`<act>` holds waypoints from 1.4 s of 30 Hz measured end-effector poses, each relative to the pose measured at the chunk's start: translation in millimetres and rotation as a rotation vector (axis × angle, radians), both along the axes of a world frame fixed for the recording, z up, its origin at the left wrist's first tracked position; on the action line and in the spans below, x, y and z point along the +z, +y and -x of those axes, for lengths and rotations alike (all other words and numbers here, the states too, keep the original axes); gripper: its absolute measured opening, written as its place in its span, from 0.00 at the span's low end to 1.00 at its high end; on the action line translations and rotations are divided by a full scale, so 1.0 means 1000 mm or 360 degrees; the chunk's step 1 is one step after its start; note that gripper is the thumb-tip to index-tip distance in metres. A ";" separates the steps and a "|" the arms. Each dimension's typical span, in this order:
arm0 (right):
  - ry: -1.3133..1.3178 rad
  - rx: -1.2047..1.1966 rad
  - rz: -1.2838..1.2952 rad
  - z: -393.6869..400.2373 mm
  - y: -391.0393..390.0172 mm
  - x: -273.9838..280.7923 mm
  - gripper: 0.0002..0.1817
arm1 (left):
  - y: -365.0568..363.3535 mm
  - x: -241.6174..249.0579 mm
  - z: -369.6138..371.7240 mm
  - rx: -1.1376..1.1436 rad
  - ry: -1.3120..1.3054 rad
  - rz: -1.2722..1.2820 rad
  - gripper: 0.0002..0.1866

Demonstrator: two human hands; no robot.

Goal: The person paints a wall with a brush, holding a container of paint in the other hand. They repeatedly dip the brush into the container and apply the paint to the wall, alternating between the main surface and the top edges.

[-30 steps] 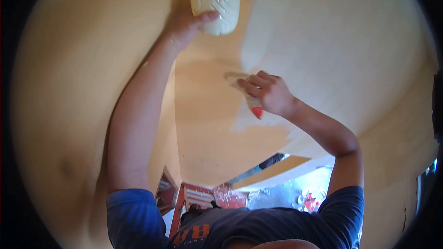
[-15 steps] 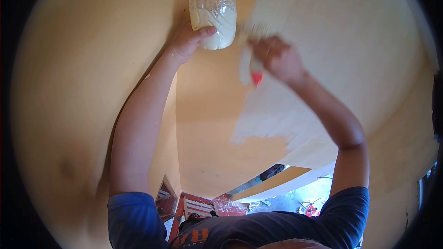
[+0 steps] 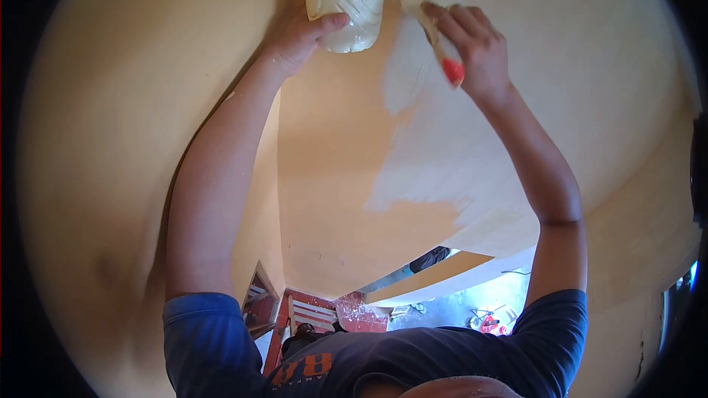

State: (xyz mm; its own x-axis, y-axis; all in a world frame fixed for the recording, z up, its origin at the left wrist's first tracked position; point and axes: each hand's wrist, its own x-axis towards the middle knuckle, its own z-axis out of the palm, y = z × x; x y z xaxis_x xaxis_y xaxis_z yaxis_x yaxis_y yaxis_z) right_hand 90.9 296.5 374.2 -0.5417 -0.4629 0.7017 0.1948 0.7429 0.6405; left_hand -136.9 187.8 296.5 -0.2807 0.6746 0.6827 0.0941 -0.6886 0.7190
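My left hand (image 3: 299, 38) is wrapped round a clear plastic container (image 3: 345, 11), which looks like a cut-off bottle with cream-coloured paint inside. Its top edge runs out of the view. To the right, my right hand (image 3: 472, 48) grips a paintbrush (image 3: 435, 33) with a pale handle and a red end. The bristles point up and left, against or very near the wall (image 3: 332, 155). A patch of fresh pale paint (image 3: 435, 133) with a ragged edge covers the wall's right part, beside the darker orange-yellow surface.
Another yellow wall (image 3: 103, 140) stands close on the left. Far below are a red tiled floor (image 3: 369, 317), a white slatted piece (image 3: 313, 315) and a dark-framed opening (image 3: 259, 302). An opening at lower right shows a grey floor (image 3: 435, 313) with red items (image 3: 490, 323).
Both hands have moved up in the view with the container and the paintbrush. My right hand has also shifted right, and the brush now tilts with its bristles toward the upper left.
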 end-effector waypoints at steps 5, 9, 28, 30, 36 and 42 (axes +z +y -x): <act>-0.0432 -0.0110 -0.0281 -0.009 0.010 -0.099 0.21 | 0.004 0.000 0.003 -0.0035 0.0050 0.0015 0.41; -0.0921 0.0041 0.0466 -0.016 0.000 -0.126 0.13 | 0.006 0.000 0.007 0.0015 0.0047 0.0069 0.41; -0.0866 0.0012 -0.0074 -0.021 0.020 -0.095 0.21 | 0.005 -0.005 0.006 -0.0130 0.0032 -0.0033 0.38; -0.1051 -0.0039 0.0203 -0.033 0.002 -0.099 0.19 | 0.003 -0.001 0.008 -0.0200 -0.0033 0.0031 0.43; 0.0214 0.0056 -0.0064 -0.031 0.016 0.127 0.11 | 0.002 0.008 0.002 -0.0177 0.0011 -0.0081 0.49; 0.0736 -0.0136 -0.0098 -0.009 0.004 0.291 0.12 | 0.002 -0.005 0.004 -0.0186 0.0002 -0.0062 0.38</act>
State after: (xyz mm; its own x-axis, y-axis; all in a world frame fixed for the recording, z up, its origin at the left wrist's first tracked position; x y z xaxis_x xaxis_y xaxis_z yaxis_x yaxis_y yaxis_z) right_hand 100.3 300.2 665.5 -0.2169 -0.4785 0.8508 0.5288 0.6751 0.5145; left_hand -141.3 189.8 291.9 -0.2008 0.6758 0.7092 0.0125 -0.7221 0.6916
